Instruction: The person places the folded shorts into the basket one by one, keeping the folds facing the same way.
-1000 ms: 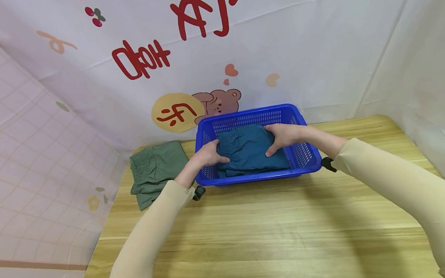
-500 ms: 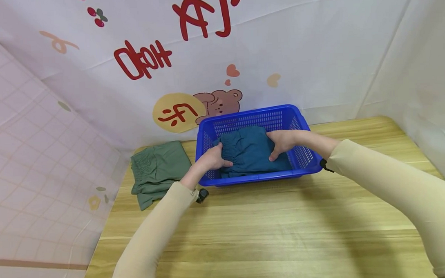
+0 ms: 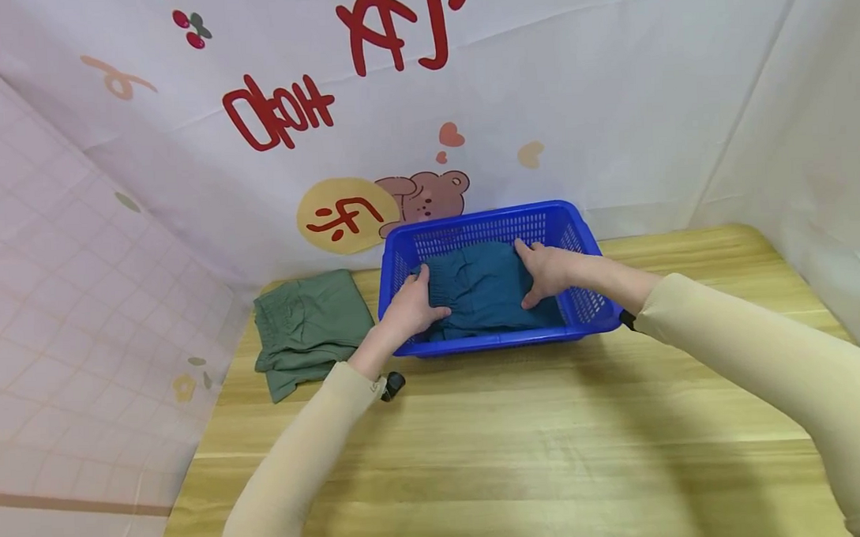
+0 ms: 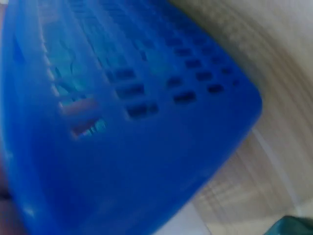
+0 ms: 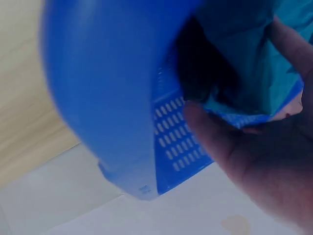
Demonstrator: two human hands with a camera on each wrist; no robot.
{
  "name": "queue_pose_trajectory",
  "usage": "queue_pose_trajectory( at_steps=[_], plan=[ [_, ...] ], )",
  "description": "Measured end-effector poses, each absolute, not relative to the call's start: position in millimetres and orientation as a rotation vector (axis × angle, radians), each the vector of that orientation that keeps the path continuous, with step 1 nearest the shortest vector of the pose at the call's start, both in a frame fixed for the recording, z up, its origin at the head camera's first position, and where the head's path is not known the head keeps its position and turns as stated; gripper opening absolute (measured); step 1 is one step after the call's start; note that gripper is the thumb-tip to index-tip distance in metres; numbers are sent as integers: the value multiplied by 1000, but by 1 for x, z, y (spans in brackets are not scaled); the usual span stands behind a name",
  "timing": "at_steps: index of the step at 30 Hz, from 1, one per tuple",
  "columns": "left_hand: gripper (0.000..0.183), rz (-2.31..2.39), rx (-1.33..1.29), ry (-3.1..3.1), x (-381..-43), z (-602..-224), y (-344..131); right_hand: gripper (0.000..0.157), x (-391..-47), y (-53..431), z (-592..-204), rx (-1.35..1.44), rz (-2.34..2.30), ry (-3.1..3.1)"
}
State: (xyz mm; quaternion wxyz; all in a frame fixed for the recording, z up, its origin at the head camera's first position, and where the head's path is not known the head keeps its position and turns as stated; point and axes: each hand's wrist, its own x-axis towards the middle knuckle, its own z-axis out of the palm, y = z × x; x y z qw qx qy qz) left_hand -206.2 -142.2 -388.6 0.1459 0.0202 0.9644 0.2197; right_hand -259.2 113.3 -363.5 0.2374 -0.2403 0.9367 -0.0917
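Folded teal shorts (image 3: 488,290) with a gathered elastic waistband lie in the blue plastic basket (image 3: 504,342). At the waistband end, my left hand (image 3: 408,307) touches them, its thumb and fingers spread. My right hand (image 3: 551,270) is at the opposite end with thumb and index finger apart. In the right wrist view, the teal cloth (image 5: 259,63) runs along those fairly straight fingers, beside the basket's slotted wall (image 5: 181,142). Mostly the basket's outer side (image 4: 122,166) fills the left wrist view, hiding my left fingers.
Folded green shorts (image 3: 314,320) lie on the wooden table (image 3: 522,455) to the left of the basket. A printed white cloth wall (image 3: 631,111) stands close behind the basket, and another wall (image 3: 69,313) runs along the left.
The fingers of my right hand have spread and lifted at the shorts' edge. My left fingers have loosened at the waistband. The teal shorts lie in nearly the same place in the basket.
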Motion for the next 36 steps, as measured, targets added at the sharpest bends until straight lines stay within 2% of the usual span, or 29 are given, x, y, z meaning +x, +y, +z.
queue_pose_trajectory(
  at_steps=[3, 14, 22, 36],
  plan=[
    [93, 701, 78, 2841, -200, -388, -141, 114, -253, 116, -361, -665, -270, 2654],
    [85, 876, 175, 2981, -175, -392, -144, 98, -224, 127, -352, -760, -455, 2713],
    [83, 950, 209, 3046, -155, -398, -142, 93, -198, 124, -354, -782, -599, 2772],
    [78, 1125, 233, 3126, -126, -410, -150, 84, -157, 100, -375, -796, -847, 2854]
  ],
)
